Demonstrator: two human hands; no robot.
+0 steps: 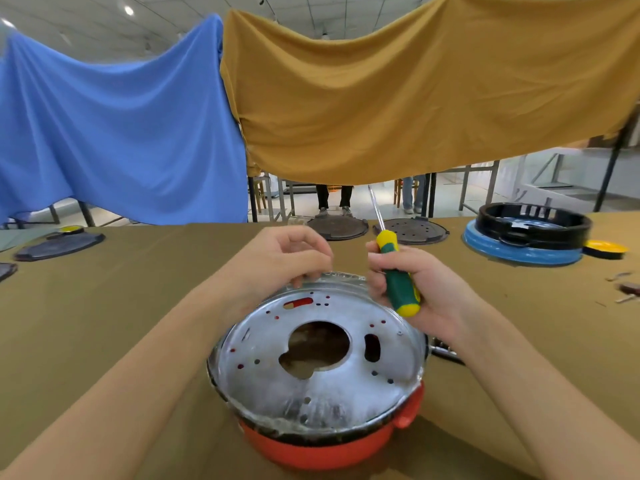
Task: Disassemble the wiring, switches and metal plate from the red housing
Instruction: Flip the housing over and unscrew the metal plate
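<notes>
A red housing stands on the table in front of me, with a round metal plate tilted on top of it. The plate has a large middle hole and several small holes. My left hand has curled fingers on the plate's far rim. My right hand grips a green and yellow screwdriver by its handle, shaft pointing up and away. No wiring or switches show from here; the plate hides the inside.
The table has an olive cloth. A black ring on a blue base sits at far right beside a yellow disc. Dark plates lie along the far edge. Small loose parts lie at right. Blue and mustard cloths hang behind.
</notes>
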